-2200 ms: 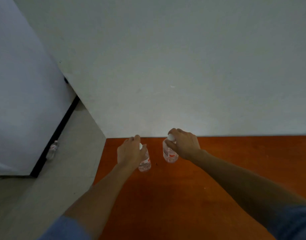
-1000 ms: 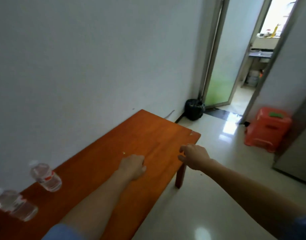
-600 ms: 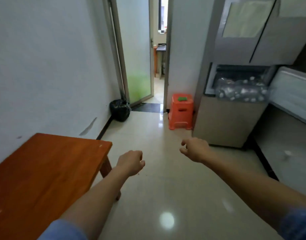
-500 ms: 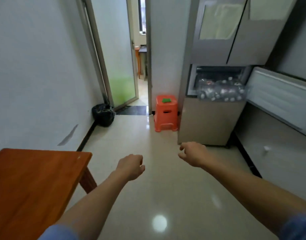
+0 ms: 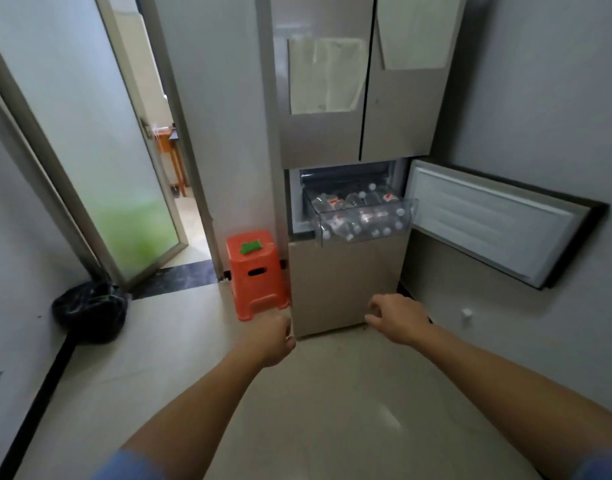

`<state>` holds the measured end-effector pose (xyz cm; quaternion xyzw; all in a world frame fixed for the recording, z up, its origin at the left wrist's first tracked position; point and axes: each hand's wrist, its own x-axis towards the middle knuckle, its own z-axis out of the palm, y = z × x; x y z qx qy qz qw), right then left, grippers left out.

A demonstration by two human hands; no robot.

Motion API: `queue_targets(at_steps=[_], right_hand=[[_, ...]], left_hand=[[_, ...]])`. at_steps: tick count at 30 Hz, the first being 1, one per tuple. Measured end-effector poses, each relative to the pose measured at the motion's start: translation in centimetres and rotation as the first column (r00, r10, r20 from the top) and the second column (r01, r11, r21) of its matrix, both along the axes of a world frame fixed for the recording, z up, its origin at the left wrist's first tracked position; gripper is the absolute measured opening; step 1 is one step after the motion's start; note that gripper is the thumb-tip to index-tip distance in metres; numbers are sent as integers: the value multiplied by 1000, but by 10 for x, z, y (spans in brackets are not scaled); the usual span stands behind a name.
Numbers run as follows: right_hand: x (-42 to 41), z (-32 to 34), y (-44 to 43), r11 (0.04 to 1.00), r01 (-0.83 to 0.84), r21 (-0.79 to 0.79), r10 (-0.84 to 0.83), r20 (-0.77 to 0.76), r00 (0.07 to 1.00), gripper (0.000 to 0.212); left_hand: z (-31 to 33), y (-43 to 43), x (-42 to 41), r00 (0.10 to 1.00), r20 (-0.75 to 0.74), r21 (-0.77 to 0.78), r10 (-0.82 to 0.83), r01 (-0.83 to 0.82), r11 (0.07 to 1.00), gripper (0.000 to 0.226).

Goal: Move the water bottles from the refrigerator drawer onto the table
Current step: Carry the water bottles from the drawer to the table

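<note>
A tall beige refrigerator (image 5: 346,282) stands ahead. Its clear plastic drawer (image 5: 323,233) is pulled out at mid height and holds several small water bottles (image 5: 358,218) with white caps and red labels. My left hand (image 5: 271,337) is curled into a loose fist and holds nothing. My right hand (image 5: 396,318) is empty, its fingers bent and slightly apart. Both hands hang in front of the refrigerator's lower panel, well below and short of the drawer. The table is out of view.
The compartment's door (image 5: 498,223) swings open to the right of the drawer. An orange plastic stool (image 5: 256,275) stands left of the refrigerator. A black bag (image 5: 91,313) lies on the floor by the left wall. A frosted glass door (image 5: 90,140) stands open on the left.
Both hands let go of two bottles on the table. My view has swung right from the table to the refrigerator and moved closer to it. The hands stay empty.
</note>
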<state>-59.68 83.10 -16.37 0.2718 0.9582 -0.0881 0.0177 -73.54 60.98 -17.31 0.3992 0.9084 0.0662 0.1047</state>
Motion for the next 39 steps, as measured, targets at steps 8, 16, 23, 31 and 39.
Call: queue_targets(at_steps=[8, 16, 23, 31, 39], right_hand=[[-71, 17, 108, 988, 152, -1, -152, -58, 987, 31], [-170, -5, 231, 988, 151, -32, -152, -46, 987, 35], [-285, -12, 331, 987, 85, -137, -95, -73, 993, 31], [-395, -25, 384, 987, 50, -155, -63, -80, 995, 42], [-489, -65, 413, 940, 143, -311, -110, 122, 986, 66]], left_hand=[[22, 129, -118, 991, -29, -34, -128, 127, 991, 24], [-2, 251, -207, 987, -2, -22, -163, 163, 986, 23], [-5, 339, -299, 996, 24, 8, -90, 90, 996, 19], [-27, 385, -379, 999, 34, 23, -27, 26, 999, 21], [-61, 424, -441, 992, 101, 33, -70, 67, 997, 21]])
